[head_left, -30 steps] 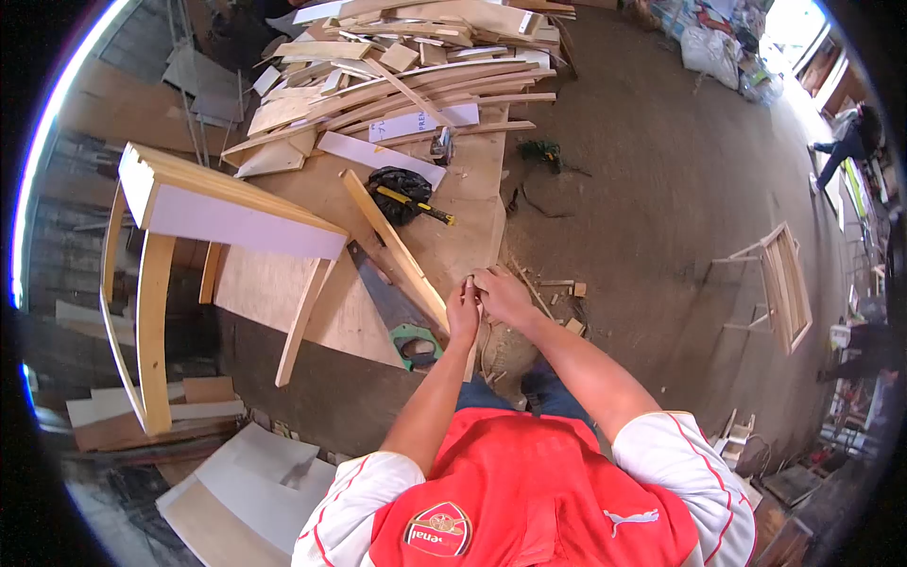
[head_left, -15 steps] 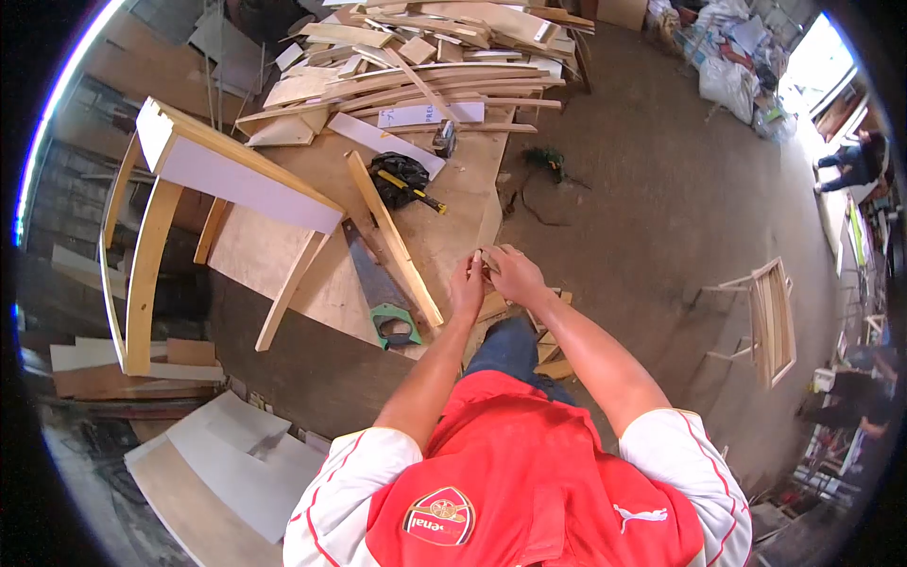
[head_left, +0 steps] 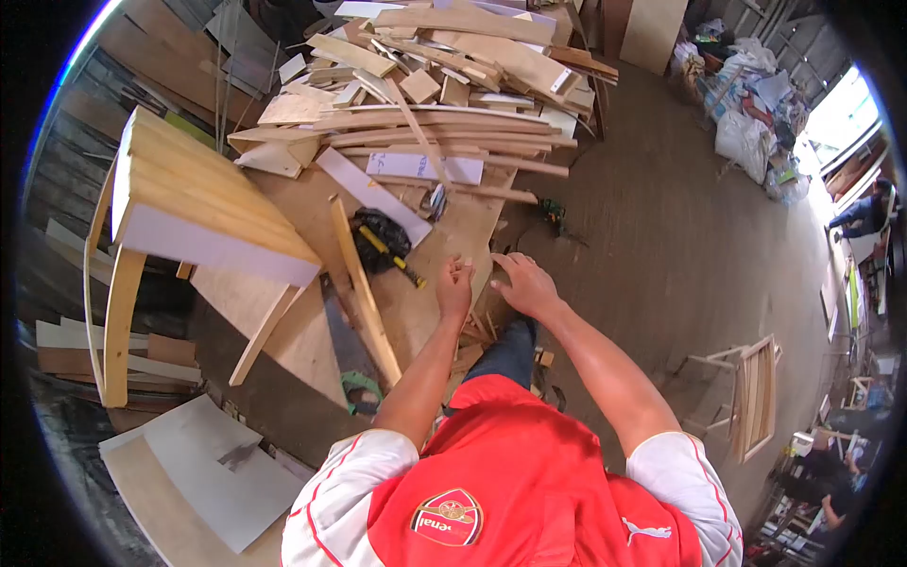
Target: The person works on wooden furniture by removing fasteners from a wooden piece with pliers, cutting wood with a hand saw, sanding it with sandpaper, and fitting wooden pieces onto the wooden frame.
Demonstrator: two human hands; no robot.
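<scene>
My left hand (head_left: 455, 288) is closed above the near edge of the wooden workbench (head_left: 453, 241), its fingers curled with the thumb against them; what they hold, if anything, is too small to make out. A short gap away, my right hand (head_left: 526, 286) holds nothing, its fingers apart. Left of my hands, a black plastic bag (head_left: 383, 227) lies under a yellow-and-black tool (head_left: 389, 253). A long wooden strip (head_left: 364, 288) runs beside it. My left forearm partly hides the handsaw (head_left: 347, 345) with its green handle.
A stool-like wooden piece (head_left: 203, 203) stands at the bench's left. Offcuts (head_left: 444, 90) are piled at the back. On the floor to the right are a slatted wooden frame (head_left: 754, 397) and a power tool (head_left: 551, 215). People are at the far right.
My hands, together half a second ago, are now apart, and the right hand's fingers have spread. The camera view has shifted, showing more of the offcut pile.
</scene>
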